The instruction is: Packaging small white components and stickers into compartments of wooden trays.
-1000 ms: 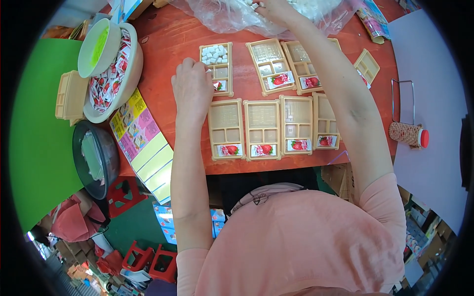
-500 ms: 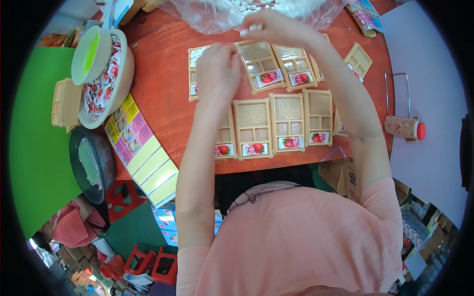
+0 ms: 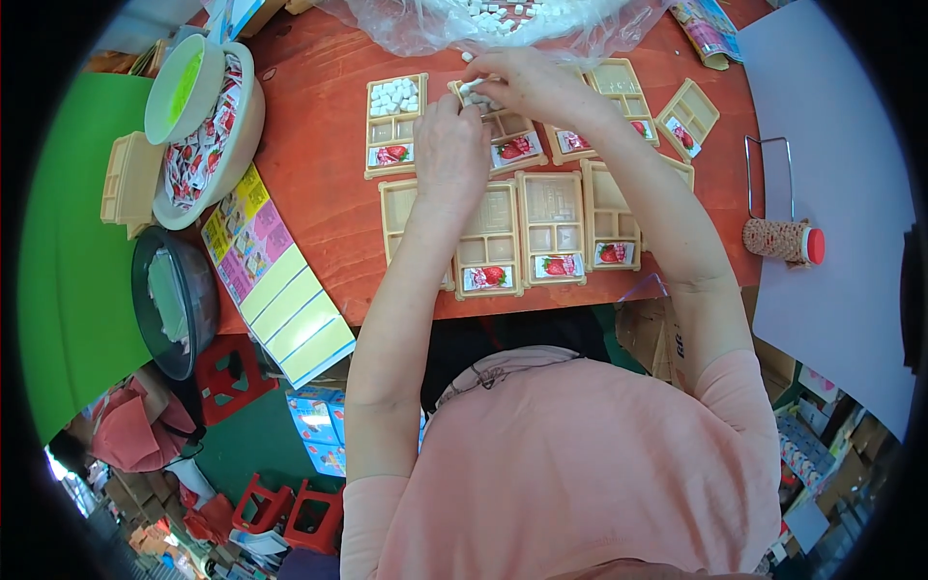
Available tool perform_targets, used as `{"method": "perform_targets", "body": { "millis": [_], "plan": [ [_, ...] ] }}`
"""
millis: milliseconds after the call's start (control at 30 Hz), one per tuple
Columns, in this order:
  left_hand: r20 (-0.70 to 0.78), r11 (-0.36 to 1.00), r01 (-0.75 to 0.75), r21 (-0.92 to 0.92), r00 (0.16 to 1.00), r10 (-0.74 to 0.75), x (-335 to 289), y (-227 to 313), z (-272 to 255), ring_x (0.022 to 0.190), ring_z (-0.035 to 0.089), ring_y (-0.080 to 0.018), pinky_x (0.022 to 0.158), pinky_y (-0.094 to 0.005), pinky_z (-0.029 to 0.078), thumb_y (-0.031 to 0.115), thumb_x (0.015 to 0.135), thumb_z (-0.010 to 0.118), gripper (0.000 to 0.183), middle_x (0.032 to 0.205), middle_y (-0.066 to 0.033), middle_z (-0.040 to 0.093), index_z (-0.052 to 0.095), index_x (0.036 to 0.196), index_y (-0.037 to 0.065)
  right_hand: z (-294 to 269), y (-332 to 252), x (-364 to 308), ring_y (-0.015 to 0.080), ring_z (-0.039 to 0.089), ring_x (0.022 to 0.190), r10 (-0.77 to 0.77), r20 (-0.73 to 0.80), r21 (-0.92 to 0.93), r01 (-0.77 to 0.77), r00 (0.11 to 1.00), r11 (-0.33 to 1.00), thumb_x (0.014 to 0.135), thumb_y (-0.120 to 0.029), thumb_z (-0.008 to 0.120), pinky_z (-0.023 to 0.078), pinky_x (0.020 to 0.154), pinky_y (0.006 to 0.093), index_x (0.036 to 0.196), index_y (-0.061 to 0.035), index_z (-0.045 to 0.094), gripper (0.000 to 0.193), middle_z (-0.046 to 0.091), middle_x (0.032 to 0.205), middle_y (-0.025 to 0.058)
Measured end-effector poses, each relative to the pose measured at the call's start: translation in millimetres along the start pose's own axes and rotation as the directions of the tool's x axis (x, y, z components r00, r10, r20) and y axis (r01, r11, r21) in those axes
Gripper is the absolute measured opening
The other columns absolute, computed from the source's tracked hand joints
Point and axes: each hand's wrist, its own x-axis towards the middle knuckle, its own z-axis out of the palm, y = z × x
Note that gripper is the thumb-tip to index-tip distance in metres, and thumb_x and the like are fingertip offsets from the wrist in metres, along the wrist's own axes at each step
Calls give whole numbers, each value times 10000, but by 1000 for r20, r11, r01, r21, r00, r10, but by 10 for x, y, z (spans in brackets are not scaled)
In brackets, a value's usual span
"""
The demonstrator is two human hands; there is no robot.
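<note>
Fingers of the right hand [image 3: 536, 87] overhang white cubes [image 3: 480, 101] in a sectioned tray [image 3: 512, 127], left hand [image 3: 450, 147] at its left, both grips unclear.

Surface [image 3: 314, 106]: wood-like, smooth, semi-gloss.
Trays [image 3: 551, 200]: moulded plastic, smooth, low sheen.
Cubes [image 3: 394, 96]: matt; material unclear.
Bag [image 3: 406, 27]: clear plastic film, creased, glossy.
Sachets [image 3: 201, 162]: printed wrapper, glossy.
Bowls [image 3: 252, 116]: opaque plastic, smooth.
Tub [image 3: 200, 290]: translucent plastic, glossy.
Sheet [image 3: 290, 300]: printed paper, smooth.
Wire frame [image 3: 792, 184]: bare metal, shiny.
Stools [image 3: 229, 375]: moulded plastic, smooth.
Shirt [image 3: 580, 464]: cloth, matt, lightly creased.
</note>
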Motion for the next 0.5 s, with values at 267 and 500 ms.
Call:
{"method": "perform_targets", "body": {
  "millis": [267,500],
  "plan": [
    [-188,998,-51,-46,981,41,-27,67,90,1083,571,-366,930,-484,465,140,828,731,248,1127,-193,599,659,1003,-21,-267,170,141,281,715,922,125,8,465,-114,992,878,944,-150,595,563,790,394,1217,-85,693,298,735,997,134],
    [-73,986,-166,-11,984,164,-22,1,191,1224,521,-382,1058,-530,375,216,885,701,322,1228,-209,598,657,1095,-24,-197,598,741,415,696,919,224,-293,-107,-265,929,958,819,-224,695,555,808,474,1017,5,708,302,713,999,248]
  ]
}}
